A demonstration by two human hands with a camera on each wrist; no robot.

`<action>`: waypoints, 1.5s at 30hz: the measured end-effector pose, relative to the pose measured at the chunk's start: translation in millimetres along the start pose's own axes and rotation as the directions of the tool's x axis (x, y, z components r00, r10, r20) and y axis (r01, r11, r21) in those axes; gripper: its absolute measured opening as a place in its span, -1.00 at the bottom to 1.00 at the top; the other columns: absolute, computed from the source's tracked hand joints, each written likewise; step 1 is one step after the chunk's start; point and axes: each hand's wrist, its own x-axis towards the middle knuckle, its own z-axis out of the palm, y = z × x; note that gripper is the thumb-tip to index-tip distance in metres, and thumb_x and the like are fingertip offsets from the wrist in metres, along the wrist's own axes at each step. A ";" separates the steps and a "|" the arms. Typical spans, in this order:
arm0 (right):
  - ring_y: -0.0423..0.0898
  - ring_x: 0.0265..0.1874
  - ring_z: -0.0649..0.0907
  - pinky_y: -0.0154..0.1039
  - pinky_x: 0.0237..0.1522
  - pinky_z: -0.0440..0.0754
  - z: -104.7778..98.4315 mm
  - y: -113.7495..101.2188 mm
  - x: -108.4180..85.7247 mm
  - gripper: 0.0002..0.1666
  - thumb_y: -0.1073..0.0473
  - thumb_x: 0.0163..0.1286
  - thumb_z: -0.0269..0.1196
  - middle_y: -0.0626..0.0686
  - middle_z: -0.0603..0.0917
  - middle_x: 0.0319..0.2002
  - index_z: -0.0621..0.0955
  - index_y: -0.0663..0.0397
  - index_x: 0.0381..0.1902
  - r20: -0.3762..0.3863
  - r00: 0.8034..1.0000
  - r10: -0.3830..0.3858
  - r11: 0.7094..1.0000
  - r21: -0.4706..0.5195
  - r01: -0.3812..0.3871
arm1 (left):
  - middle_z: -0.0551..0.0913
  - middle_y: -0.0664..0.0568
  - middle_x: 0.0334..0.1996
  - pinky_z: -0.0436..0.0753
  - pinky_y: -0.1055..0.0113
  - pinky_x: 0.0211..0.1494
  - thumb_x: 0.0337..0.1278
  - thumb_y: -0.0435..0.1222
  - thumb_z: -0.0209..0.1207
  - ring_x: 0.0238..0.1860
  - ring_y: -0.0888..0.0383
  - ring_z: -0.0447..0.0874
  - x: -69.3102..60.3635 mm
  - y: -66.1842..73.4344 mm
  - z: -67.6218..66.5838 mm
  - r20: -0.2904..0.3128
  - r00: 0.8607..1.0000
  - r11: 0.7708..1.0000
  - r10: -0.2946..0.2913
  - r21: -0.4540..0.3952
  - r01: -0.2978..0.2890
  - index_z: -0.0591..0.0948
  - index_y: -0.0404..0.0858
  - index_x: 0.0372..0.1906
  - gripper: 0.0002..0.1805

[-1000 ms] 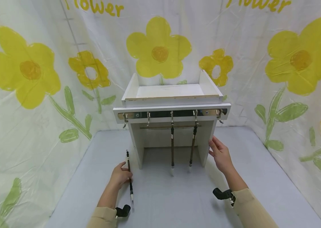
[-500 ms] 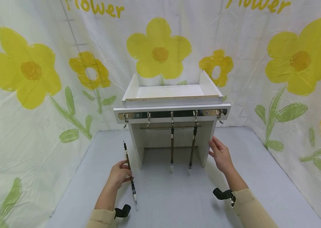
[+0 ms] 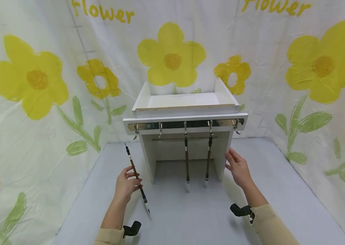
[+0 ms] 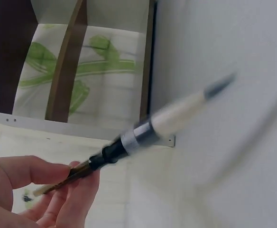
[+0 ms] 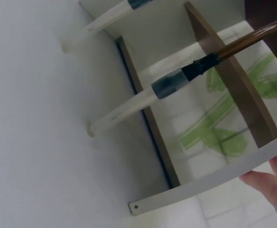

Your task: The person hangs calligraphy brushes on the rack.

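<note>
My left hand [image 3: 126, 183] pinches a calligraphy brush [image 3: 133, 166] between thumb and fingers, left of a white wooden stand [image 3: 225, 136]. Its hanging loop points up and its white bristles slant down to the right. In the left wrist view, the held brush [image 4: 176, 116] shows a dark tip. Two similar brushes, one in the middle [image 3: 187, 161] and one right of it [image 3: 208, 160], hang from metal hooks on the stand. My right hand [image 3: 239, 170] touches the stand's right side panel with thumb and fingertips; the right wrist view shows this panel's edge [image 5: 200, 180].
A metal strip [image 3: 172, 125] with several hooks runs across the stand's front. The far left hook [image 3: 135, 132] and far right hook [image 3: 236, 126] carry no brush. A shallow tray top [image 3: 184, 98] sits above. Behind hangs a flower-painted sheet [image 3: 172, 44].
My left hand has raised the brush off the table and tilted it, its loop end moving up and left, its bristles swinging right. My right hand stays at the side panel.
</note>
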 end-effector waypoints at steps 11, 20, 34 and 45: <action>0.15 0.48 0.34 0.05 0.25 0.51 1.0 0.4 1.9 -0.23 -0.17 0.60 0.02 0.18 0.29 0.53 0.21 0.08 0.58 -0.004 0.999 -0.033 0.999 -0.016 0.033 | 0.56 -0.22 0.06 0.78 0.31 -0.18 0.08 -0.70 0.14 -0.31 0.33 0.72 -16.5 25.6 0.2 -0.116 0.986 0.993 0.118 0.038 -0.114 0.28 -0.19 0.50 -0.15; 0.16 0.49 0.32 0.10 0.27 0.48 -0.4 1.1 1.6 -0.22 -0.17 0.60 0.02 0.18 0.27 0.54 0.19 0.08 0.58 -0.008 0.999 -0.035 0.999 -0.021 0.035 | 0.56 -0.21 0.07 0.77 0.38 -0.13 0.13 -0.68 0.17 -0.28 0.38 0.72 -27.3 43.3 -1.2 -0.137 0.973 0.983 0.184 0.035 -0.180 0.28 -0.14 0.51 -0.16; 0.14 0.48 0.33 0.02 0.27 0.52 -0.3 2.9 0.4 -0.23 -0.18 0.59 0.02 0.16 0.28 0.54 0.20 0.04 0.59 -0.001 1.000 -0.014 1.000 -0.022 0.014 | 0.69 -0.13 -0.07 0.69 0.57 -0.23 0.06 -0.62 0.24 -0.18 0.21 0.75 -42.5 51.7 4.0 -0.262 0.884 0.917 0.388 0.206 -0.341 0.45 -0.13 0.39 -0.26; 0.18 0.48 0.33 0.06 0.25 0.51 0.0 3.7 1.3 -0.23 -0.17 0.58 0.05 0.20 0.29 0.52 0.23 0.09 0.57 -0.010 0.999 -0.037 0.999 -0.002 0.037 | 0.72 -0.08 -0.10 0.64 0.63 -0.23 0.09 -0.56 0.30 -0.16 0.27 0.74 -66.3 69.6 15.9 -0.247 0.820 0.853 0.516 0.238 -0.465 0.52 -0.06 0.34 -0.31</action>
